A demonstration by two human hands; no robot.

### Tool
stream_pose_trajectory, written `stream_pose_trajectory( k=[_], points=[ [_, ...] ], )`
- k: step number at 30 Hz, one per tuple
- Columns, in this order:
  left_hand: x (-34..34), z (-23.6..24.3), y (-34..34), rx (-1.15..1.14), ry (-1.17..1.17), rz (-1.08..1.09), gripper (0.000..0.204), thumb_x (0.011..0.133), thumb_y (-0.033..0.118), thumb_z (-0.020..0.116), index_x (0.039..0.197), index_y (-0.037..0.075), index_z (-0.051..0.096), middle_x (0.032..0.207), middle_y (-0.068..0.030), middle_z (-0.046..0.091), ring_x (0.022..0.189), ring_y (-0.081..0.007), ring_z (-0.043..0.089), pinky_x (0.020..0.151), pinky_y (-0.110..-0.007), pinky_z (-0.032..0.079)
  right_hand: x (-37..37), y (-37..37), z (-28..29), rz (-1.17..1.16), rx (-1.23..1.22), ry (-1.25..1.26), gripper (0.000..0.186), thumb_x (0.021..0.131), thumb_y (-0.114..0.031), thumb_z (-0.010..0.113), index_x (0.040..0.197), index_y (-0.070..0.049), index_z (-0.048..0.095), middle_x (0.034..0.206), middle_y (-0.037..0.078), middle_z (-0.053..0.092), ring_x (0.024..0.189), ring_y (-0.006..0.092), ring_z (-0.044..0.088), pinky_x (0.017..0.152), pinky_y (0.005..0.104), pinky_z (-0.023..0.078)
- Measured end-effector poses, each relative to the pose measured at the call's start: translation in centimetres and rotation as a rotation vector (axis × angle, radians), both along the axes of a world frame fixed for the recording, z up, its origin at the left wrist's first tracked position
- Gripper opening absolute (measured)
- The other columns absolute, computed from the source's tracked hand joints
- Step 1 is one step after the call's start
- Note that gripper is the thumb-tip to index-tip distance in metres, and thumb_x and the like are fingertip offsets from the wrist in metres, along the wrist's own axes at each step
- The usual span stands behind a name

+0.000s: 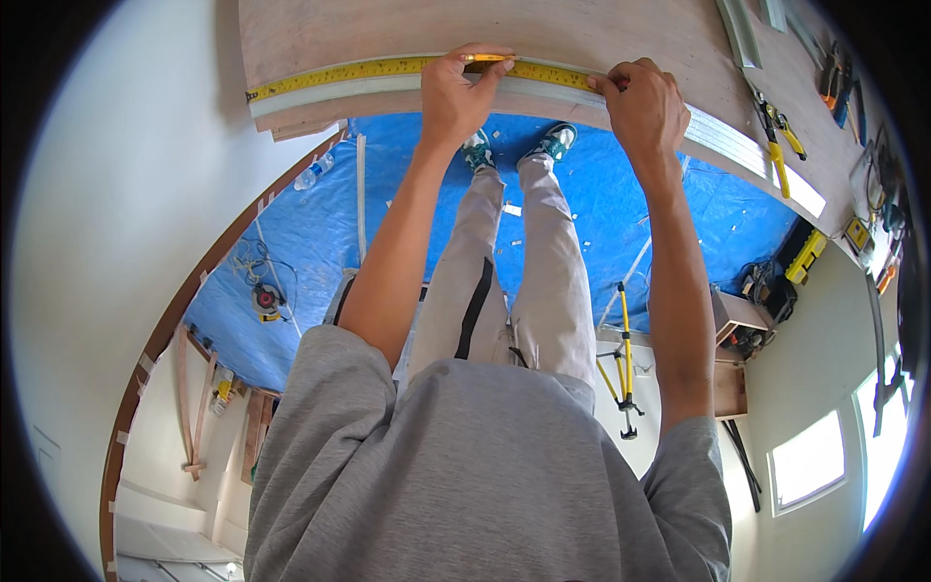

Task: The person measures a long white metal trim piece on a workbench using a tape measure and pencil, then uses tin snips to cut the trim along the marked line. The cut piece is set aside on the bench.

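Observation:
A yellow tape measure blade (349, 73) lies stretched along a silvery metal channel (339, 102) at the front edge of a wooden board (369, 29). Its hooked end sits at the channel's left end. My left hand (454, 97) is closed around a yellow pencil (488, 58), which lies just over the blade near its middle. Farther right, my right hand (645, 107) is closed at the blade's other end. The tape's case is mostly hidden by those fingers; only a small dark and red bit shows.
Yellow-handled snips (779, 145) and pliers (829, 78) lie on the board at right, near metal offcuts (739, 34). Blue sheeting (388, 184) covers the floor, with a bottle (313, 172), a corded power tool (266, 299) and a yellow tripod (626, 359) about.

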State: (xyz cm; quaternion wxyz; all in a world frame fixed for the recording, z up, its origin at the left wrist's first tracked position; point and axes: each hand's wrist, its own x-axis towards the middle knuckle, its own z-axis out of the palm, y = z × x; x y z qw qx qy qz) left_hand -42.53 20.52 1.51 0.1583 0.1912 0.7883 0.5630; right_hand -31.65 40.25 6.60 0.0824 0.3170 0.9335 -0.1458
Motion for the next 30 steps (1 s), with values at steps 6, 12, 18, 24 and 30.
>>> stream_pose_trajectory(
  k=[6, 12, 18, 24, 30],
  points=[
    [0.09, 0.28, -0.01, -0.014, -0.013, 0.007, 0.011, 0.087, 0.008, 0.078, 0.098, 0.006, 0.08, 0.093, -0.0112, 0.079, 0.083, -0.0227, 0.076, 0.077, -0.031, 0.057, -0.01, -0.02, -0.03, 0.009, 0.012, 0.011, 0.027, 0.086, -0.039, 0.078, 0.086, -0.012, 0.082, 0.095, 0.004, 0.074, 0.097, 0.031, 0.069, 0.079, 0.0462, 0.056],
    [0.05, 0.18, 0.17, 0.013, 0.026, 0.005, 0.011, 0.087, 0.007, 0.078, 0.097, 0.005, 0.08, 0.092, -0.0117, 0.079, 0.082, -0.0223, 0.075, 0.075, -0.031, 0.057, -0.16, 0.22, 0.02, 0.026, -0.002, 0.009, 0.026, 0.087, -0.037, 0.078, 0.087, -0.012, 0.082, 0.095, 0.005, 0.074, 0.096, 0.0322, 0.069, 0.08, 0.0466, 0.056],
    [0.15, 0.16, 0.58, -0.004, -0.002, 0.003, 0.01, 0.087, 0.006, 0.078, 0.096, 0.005, 0.08, 0.093, -0.0116, 0.079, 0.084, -0.0229, 0.076, 0.076, -0.031, 0.058, -0.2, 0.06, 0.11, 0.008, -0.007, -0.008, 0.025, 0.087, -0.036, 0.078, 0.087, -0.011, 0.081, 0.096, 0.005, 0.074, 0.097, 0.0327, 0.068, 0.081, 0.0468, 0.056],
    [0.31, 0.37, 0.93, 0.025, 0.012, -0.012, 0.011, 0.088, 0.006, 0.078, 0.098, 0.005, 0.079, 0.095, -0.0116, 0.079, 0.085, -0.0233, 0.076, 0.078, -0.031, 0.058, -0.05, -0.08, 0.07, 0.004, -0.005, 0.02, 0.025, 0.086, -0.037, 0.078, 0.086, -0.012, 0.081, 0.096, 0.005, 0.073, 0.098, 0.0324, 0.067, 0.081, 0.0463, 0.056],
    [0.31, -0.22, 0.92, -0.002, 0.061, -0.026, 0.009, 0.087, 0.006, 0.079, 0.096, 0.004, 0.078, 0.092, -0.0114, 0.079, 0.086, -0.0219, 0.076, 0.079, -0.031, 0.059, 0.22, 0.36, -0.71, 0.015, 0.026, 0.011, 0.029, 0.087, -0.042, 0.077, 0.091, -0.014, 0.081, 0.098, 0.006, 0.075, 0.095, 0.0323, 0.069, 0.08, 0.0459, 0.055]
  ],
)
